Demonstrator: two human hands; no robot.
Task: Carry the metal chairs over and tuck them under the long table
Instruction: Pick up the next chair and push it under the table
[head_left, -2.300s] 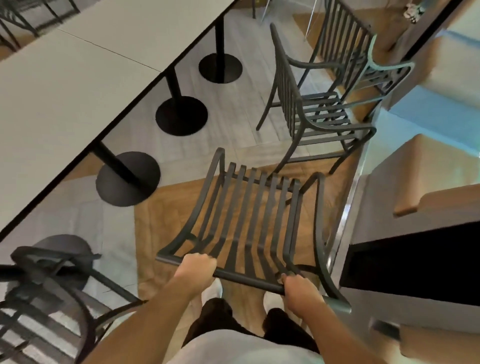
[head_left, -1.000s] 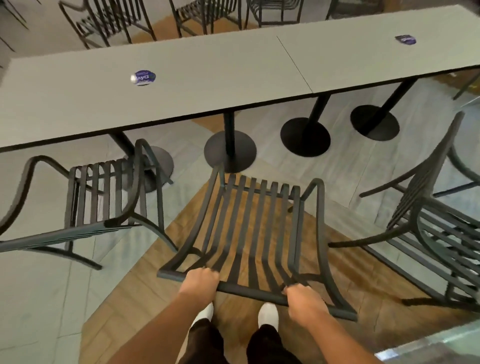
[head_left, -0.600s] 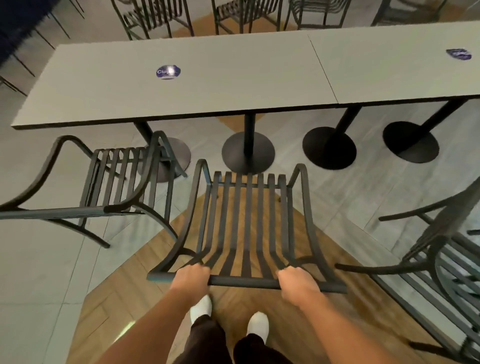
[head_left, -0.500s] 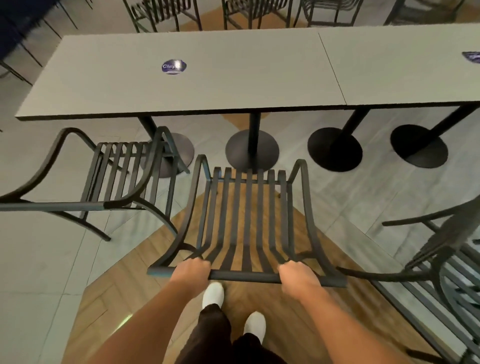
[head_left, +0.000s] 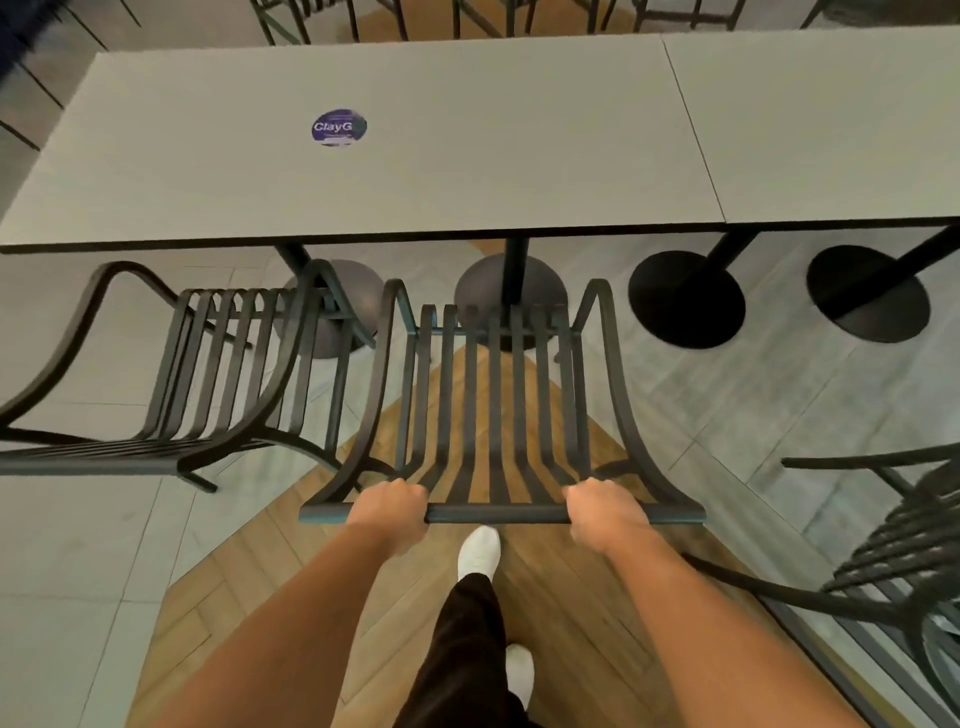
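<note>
A: What can't you make out?

B: The held chair's (head_left: 496, 405) legs are hidden under its slatted seat. The fingertips of the left hand (head_left: 387, 506) and right hand (head_left: 605, 506) curl out of sight under the top rail.

A: And at the edges?

B: The table (head_left: 467, 156) runs off the right edge. The left chair (head_left: 208, 374) is cut at the left edge, the right chair (head_left: 893, 551) at the right edge and blurred. The far chairs (head_left: 498, 15) show only legs at the top. The sticker's (head_left: 339, 127) small print is unreadable.
</note>
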